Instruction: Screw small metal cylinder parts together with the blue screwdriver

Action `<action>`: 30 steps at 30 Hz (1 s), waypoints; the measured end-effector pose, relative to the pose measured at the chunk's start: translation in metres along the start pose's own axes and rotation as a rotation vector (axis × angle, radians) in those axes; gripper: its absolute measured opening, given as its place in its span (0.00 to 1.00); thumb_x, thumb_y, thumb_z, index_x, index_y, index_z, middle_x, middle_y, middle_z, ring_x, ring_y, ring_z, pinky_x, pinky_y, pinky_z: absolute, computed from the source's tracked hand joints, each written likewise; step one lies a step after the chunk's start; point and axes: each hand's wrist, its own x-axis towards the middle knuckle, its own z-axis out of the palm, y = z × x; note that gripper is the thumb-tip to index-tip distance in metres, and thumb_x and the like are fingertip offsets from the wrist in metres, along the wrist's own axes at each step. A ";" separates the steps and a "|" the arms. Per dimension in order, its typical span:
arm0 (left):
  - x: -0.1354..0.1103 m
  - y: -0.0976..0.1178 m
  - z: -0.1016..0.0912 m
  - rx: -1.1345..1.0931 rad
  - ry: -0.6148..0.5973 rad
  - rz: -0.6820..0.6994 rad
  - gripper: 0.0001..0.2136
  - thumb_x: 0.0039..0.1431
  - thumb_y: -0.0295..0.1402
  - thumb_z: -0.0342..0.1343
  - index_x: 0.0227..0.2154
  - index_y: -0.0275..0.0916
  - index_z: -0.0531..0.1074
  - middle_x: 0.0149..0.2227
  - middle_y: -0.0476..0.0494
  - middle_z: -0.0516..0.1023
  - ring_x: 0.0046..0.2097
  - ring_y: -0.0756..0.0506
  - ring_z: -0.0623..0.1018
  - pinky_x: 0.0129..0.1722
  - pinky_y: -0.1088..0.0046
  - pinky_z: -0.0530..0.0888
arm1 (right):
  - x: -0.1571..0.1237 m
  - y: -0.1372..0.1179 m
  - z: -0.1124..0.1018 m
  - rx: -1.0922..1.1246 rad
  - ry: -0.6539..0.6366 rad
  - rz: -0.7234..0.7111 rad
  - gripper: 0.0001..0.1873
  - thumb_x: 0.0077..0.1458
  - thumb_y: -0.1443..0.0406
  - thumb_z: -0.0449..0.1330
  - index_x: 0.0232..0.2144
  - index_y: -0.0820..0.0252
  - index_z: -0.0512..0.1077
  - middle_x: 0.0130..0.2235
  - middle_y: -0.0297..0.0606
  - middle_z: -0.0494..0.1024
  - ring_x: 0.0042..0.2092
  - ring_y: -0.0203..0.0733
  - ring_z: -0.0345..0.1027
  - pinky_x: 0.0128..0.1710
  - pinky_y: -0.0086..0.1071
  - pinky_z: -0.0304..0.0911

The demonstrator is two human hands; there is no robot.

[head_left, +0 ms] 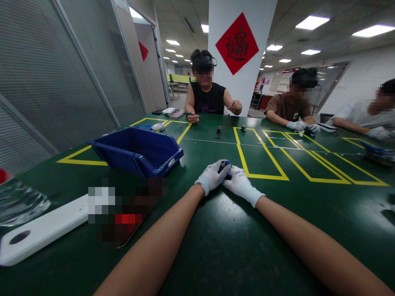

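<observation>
My left hand point(212, 176) and my right hand point(240, 181) meet over the green table, both in white gloves with blue printing. Between them is a small dark cylindrical part point(223, 165) with a shiny top end, which stands roughly upright. The fingers of both hands are closed around it, and its lower portion is hidden by the gloves. Its exact kind cannot be made out. Farther off on the table stands a small dark fitting point(218, 131) with a wider base, and a smaller dark piece point(243, 128) lies to its right.
To my left sits a blue plastic bin point(135, 150). Nearer are a white bar with a hole point(46, 230), a clear bottle point(21, 201) and a blurred-out dark item. Yellow tape point(268, 176) marks rectangles on the table. Three people point(206, 96) sit across and to the right.
</observation>
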 end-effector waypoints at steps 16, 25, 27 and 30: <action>0.010 -0.019 0.003 0.169 0.019 -0.036 0.21 0.57 0.51 0.50 0.46 0.43 0.69 0.45 0.42 0.74 0.47 0.41 0.73 0.46 0.67 0.70 | 0.004 0.011 -0.003 0.055 0.086 0.117 0.15 0.46 0.59 0.63 0.37 0.59 0.74 0.41 0.40 0.72 0.42 0.42 0.66 0.43 0.34 0.61; 0.016 -0.032 0.005 0.269 0.018 0.014 0.22 0.62 0.46 0.44 0.53 0.42 0.66 0.52 0.40 0.72 0.53 0.40 0.70 0.53 0.64 0.65 | 0.016 0.020 -0.002 -0.003 0.070 0.057 0.17 0.50 0.55 0.61 0.40 0.57 0.74 0.43 0.39 0.71 0.45 0.43 0.64 0.48 0.36 0.58; 0.018 -0.029 0.006 0.337 0.038 -0.039 0.25 0.62 0.49 0.41 0.56 0.42 0.64 0.54 0.38 0.71 0.55 0.39 0.68 0.56 0.60 0.61 | 0.030 0.024 0.000 -0.117 0.087 0.096 0.18 0.51 0.57 0.61 0.43 0.58 0.72 0.45 0.41 0.71 0.46 0.44 0.64 0.49 0.36 0.57; 0.023 -0.028 0.007 0.430 0.086 -0.166 0.28 0.62 0.52 0.36 0.58 0.41 0.61 0.57 0.35 0.67 0.60 0.37 0.63 0.59 0.53 0.54 | 0.058 0.029 0.002 -0.273 0.094 0.195 0.20 0.52 0.55 0.60 0.45 0.59 0.70 0.46 0.44 0.70 0.47 0.47 0.63 0.48 0.37 0.57</action>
